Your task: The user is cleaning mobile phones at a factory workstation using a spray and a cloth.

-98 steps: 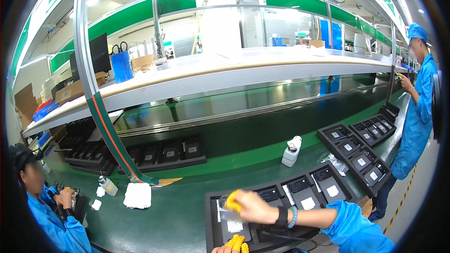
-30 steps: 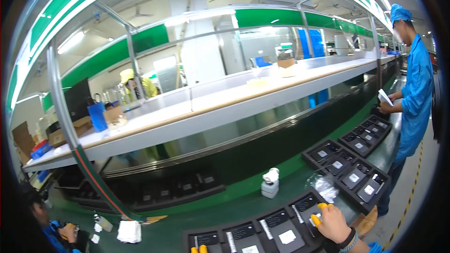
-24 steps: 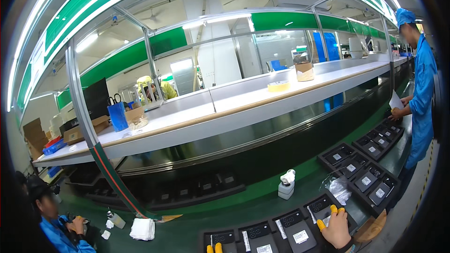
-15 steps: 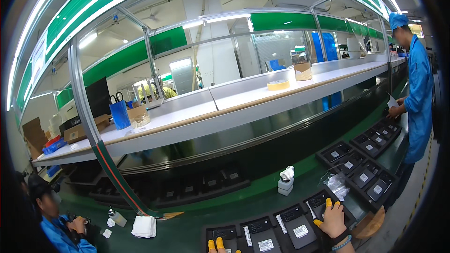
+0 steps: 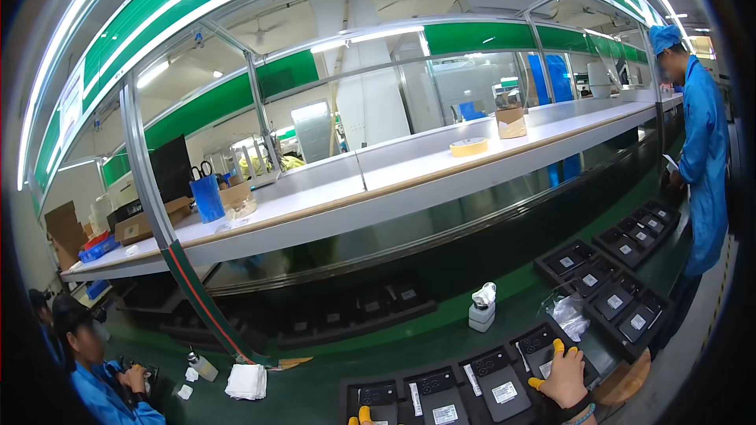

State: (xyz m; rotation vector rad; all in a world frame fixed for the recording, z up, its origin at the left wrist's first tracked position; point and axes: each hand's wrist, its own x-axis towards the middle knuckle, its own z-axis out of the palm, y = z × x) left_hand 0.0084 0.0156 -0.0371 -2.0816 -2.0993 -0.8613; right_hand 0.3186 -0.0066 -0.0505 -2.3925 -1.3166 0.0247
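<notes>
A black tray [image 5: 465,356] lies along the near edge of the green bench, holding several black phones in a row. Each phone, such as the middle one [image 5: 502,390], has a camera block and a white label; narrow white strips lie beside some of them. My right hand [image 5: 565,378], with yellow finger cots, rests spread over the phone [image 5: 536,344] at the tray's right end. Only the yellow-tipped fingers of my left hand [image 5: 364,415] show, lying on the leftmost phone [image 5: 375,395]; the rest is cut off by the lower edge.
More black trays of phones [image 5: 616,299] stand to the right, beside crumpled clear plastic [image 5: 568,316]. A white bottle [image 5: 482,311] stands behind my tray. White cloths [image 5: 246,382] lie left, near a seated co-worker [image 5: 102,370]. Another co-worker [image 5: 703,157] stands at far right.
My left fingers have slid down toward the lower edge, so less of them shows. My right hand has shifted slightly on the same phone. The standing co-worker's hands have dropped a little.
</notes>
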